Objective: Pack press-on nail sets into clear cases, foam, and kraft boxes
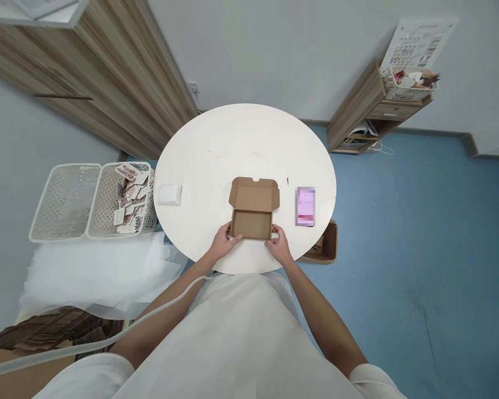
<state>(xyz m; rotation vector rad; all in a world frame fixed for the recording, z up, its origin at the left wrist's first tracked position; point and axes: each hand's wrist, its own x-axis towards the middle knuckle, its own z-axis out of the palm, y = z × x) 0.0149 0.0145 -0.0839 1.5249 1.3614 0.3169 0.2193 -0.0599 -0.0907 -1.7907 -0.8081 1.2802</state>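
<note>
An open brown cardboard box (251, 224) lies on the white oval table (245, 138), its lid folded back away from me and nothing visible inside. My left hand (223, 241) grips the box's near left corner, thumb at the front edge and fingers along the side. At the near right corner, my right hand (279, 244) holds the box in the same manner. A phone (305, 206) with a blurred pink screen lies to the right of the box. Near the table's left edge is a small white packet (170, 194).
White plastic baskets (92, 202), one with packaged items, stand left of the table above translucent sheets (103, 271). A brown carton (329, 244) sits below the table's right edge. A wooden cabinet (353, 111) stands at the back right. A pale tube crosses my left arm.
</note>
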